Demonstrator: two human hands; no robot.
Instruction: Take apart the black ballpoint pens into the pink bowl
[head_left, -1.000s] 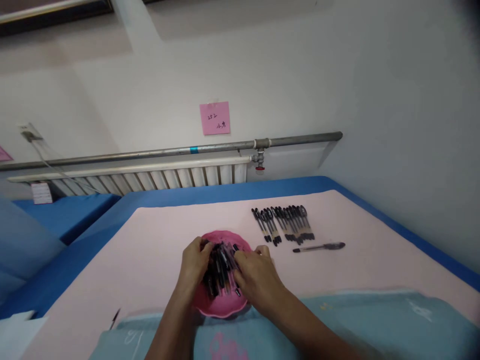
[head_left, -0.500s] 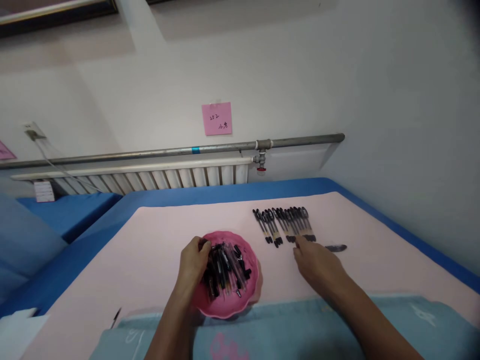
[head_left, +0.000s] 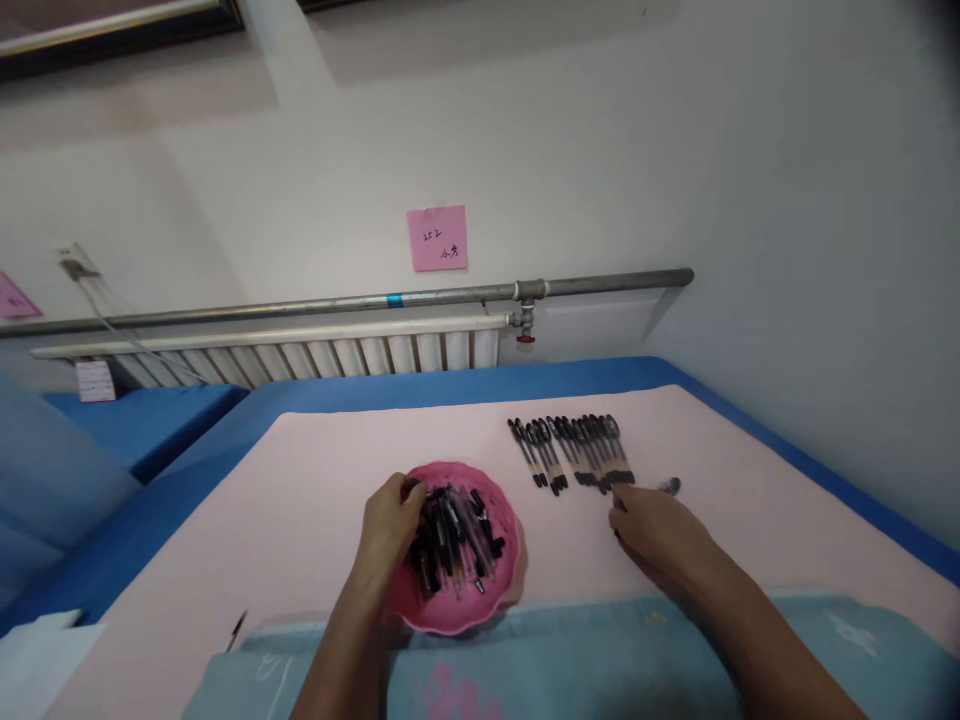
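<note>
pen [head_left: 670, 486] pokes out sideways behind my nearer right hand [head_left: 661, 520], grip unclear; my left hand [head_left: 388, 520], well apart, clasps the bowl [head_left: 452, 615].

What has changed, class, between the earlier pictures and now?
The right hand has left the bowl and moved right to the lone pen, covering most of it; its grip is unclear. The left hand stays at the bowl's left side; the row of pens lies as before.

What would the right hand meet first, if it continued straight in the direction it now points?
The right hand would probably meet the near ends of the row of pens, though depth is unclear in this view.
</note>
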